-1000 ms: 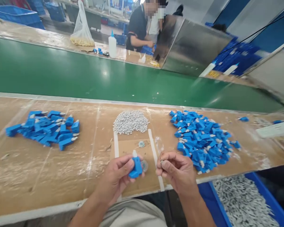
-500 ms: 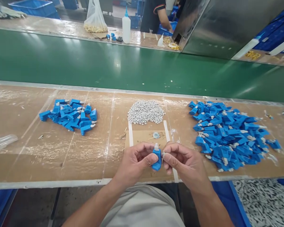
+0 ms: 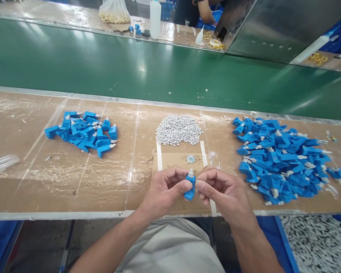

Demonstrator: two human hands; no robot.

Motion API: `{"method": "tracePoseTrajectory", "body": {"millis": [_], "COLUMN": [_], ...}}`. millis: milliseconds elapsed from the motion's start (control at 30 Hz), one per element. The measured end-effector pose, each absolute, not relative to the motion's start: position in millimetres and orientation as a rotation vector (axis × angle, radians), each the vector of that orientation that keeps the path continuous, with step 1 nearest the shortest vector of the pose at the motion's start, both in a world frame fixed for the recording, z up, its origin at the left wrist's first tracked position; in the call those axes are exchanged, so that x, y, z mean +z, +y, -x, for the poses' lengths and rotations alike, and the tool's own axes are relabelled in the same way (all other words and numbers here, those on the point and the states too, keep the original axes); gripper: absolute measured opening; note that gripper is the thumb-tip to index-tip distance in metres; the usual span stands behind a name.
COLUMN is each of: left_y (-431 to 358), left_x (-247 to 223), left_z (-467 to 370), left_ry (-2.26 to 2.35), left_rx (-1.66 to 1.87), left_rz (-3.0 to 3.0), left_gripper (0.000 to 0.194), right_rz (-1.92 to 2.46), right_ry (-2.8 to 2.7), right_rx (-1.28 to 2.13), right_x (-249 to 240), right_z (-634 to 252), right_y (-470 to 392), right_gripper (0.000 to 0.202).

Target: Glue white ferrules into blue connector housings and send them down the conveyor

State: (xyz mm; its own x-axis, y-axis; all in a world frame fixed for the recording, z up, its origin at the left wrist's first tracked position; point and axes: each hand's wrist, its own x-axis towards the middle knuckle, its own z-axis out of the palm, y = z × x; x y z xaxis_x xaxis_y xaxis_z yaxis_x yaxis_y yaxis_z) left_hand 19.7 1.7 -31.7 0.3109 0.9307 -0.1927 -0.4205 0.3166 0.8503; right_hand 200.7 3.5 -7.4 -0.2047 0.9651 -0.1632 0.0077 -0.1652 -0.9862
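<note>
Between thumb and fingers, my left hand (image 3: 166, 189) holds a small blue plastic part (image 3: 190, 188) upright, its white tip pointing away from me. My right hand (image 3: 221, 189) is closed in a pinch at the right side of this part; what its fingertips hold is too small and covered to name. Just beyond the hands, a small round dish with bluish contents (image 3: 190, 159) sits on a cardboard piece, a thin stick beside it. Farther back lies a pile of small grey-white pieces (image 3: 178, 130).
Similar blue parts lie in a smaller heap (image 3: 83, 132) at left and a larger heap (image 3: 281, 159) at right. A green belt (image 3: 102, 64) runs behind the table. A bin of dark and pale pieces (image 3: 318, 242) stands below right. Another person's arm (image 3: 205, 12) shows at the back.
The view has tilted slightly downward. My right fingertips have come closer to the blue part's side, while my left hand keeps its hold.
</note>
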Motion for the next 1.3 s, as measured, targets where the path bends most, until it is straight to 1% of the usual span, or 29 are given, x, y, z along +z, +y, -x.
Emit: {"method": "tracePoseTrajectory", "body": {"millis": [133, 300, 400, 433, 633, 900, 1033, 1067, 1133, 1200, 1233, 1267, 1300], "left_y": [4.1, 7.4, 8.4, 8.8, 11.2, 6.4, 1.3, 0.3, 1.2, 8.6, 15.0, 23.0, 31.9], "left_x": [-34.0, -30.5, -26.4, -24.9, -16.6, -13.8, -3.7, 0.3, 9.3, 18.0, 21.8, 25.0, 27.5], "left_z": [-18.9, -16.5, -17.5, -18.1, -18.8, -12.7, -11.5, -8.3, 6.4, 33.7, 51.1, 69.7, 88.3], "left_ry": [0.775, 0.663, 0.610, 0.608, 0.618, 0.671, 0.764, 0.801, 0.950, 1.281, 1.535, 1.798, 2.035], "left_rx": [1.023, 0.976, 0.952, 0.945, 0.912, 0.927, 0.945, 0.931, 0.898, 0.915, 0.964, 1.003, 1.008], "left_rz": [-0.780, -0.778, -0.764, -0.762, -0.784, -0.821, -0.852, -0.880, -0.969, -1.119, -1.205, -1.300, -1.350], "left_gripper": [0.032, 0.025, 0.024, 0.025, 0.029, 0.027, 0.029, 0.030, 0.031, 0.030, 0.030, 0.029, 0.026], "right_rz": [1.246, 1.150, 1.104, 1.099, 1.061, 0.991, 0.946, 0.936, 0.956, 1.093, 1.220, 1.376, 1.541], "right_ry": [-1.238, -1.015, -0.946, -0.937, -0.870, -0.840, -0.818, -0.839, -0.948, -1.160, -1.304, -1.448, -1.577], "right_rx": [1.555, 1.741, 1.839, 1.861, 1.923, 1.942, 1.948, 1.958, 1.961, 1.838, 1.674, 1.423, 1.097], "right_x": [-11.1, -10.9, -8.2, -7.7, -11.2, -15.6, -15.8, -14.9, -11.4, -7.0, -5.3, -4.7, -5.5], "right_z": [-203.5, -202.0, -201.9, -202.5, -205.6, -200.0, -184.2, -181.5, -183.8, -200.9, -215.1, -232.1, -250.6], "right_y": [7.2, 13.9, 15.8, 16.0, 14.8, 11.0, 8.1, 8.3, 11.1, 17.7, 22.7, 29.1, 36.8], "right_gripper": [0.015, 0.019, 0.034, 0.035, 0.029, 0.028, 0.029, 0.031, 0.042, 0.053, 0.054, 0.050, 0.043]}}
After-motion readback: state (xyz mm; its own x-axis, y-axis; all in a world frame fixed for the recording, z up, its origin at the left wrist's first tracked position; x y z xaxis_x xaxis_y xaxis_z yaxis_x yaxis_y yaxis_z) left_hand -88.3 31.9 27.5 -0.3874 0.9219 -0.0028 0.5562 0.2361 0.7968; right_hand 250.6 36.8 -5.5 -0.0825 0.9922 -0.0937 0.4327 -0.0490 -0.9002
